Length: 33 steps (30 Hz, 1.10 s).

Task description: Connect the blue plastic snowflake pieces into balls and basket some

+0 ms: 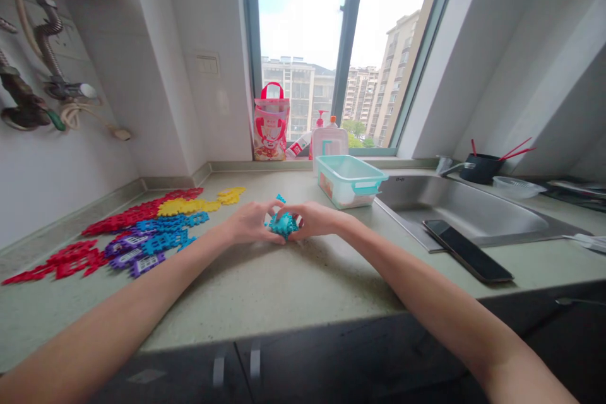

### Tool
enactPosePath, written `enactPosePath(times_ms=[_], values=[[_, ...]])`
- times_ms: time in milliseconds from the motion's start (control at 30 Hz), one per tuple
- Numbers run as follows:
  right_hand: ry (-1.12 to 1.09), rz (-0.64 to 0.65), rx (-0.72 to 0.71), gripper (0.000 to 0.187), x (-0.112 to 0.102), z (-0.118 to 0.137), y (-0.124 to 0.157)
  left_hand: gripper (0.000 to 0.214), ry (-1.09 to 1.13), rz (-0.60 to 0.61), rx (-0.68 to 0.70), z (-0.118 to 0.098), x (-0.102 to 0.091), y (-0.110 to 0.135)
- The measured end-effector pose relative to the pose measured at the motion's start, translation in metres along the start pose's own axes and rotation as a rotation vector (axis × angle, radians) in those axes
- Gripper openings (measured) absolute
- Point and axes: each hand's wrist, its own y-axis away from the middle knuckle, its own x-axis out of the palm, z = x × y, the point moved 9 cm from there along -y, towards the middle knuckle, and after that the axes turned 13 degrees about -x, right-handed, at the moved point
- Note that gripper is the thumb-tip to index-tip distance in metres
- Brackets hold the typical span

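Observation:
A cluster of teal interlocking toy pieces [283, 225] rests on the counter in front of me. My left hand [252, 222] curls round its left side, fingers closed against it. From the right, my right hand [313, 219] grips the same cluster, thumb and fingers bent over it. The fingertips of both hands nearly meet above and below, so part of the cluster is hidden. Just behind the hands shows a small blue piece [281, 199]; whether it joins the cluster I cannot tell.
Left on the counter [265, 303] lie sorted red [142, 211], yellow [189, 205], blue [165, 230] and purple pieces [137, 252]. Behind the hands stands a teal-rimmed container [353, 192]. A phone [466, 249] overlaps the front edge of the sink [473, 202]. A pink bag [271, 129] stands by the window.

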Motion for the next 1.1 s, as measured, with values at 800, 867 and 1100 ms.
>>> enactPosePath(times_ms=[800, 867, 1100], values=[[0.713, -0.515, 0.698, 0.054, -0.181, -0.096, 0.133, 0.092, -0.434, 0.001, -0.452, 0.087, -0.067, 0.001], [0.722, -0.552, 0.671, 0.061, -0.188, -0.088, 0.136, 0.090, -0.431, 0.011, -0.463, 0.092, -0.067, 0.000], [0.970, -0.921, 0.310, 0.040, -0.195, -0.004, 0.115, 0.085, -0.395, -0.026, -0.438, 0.095, -0.068, -0.005]])
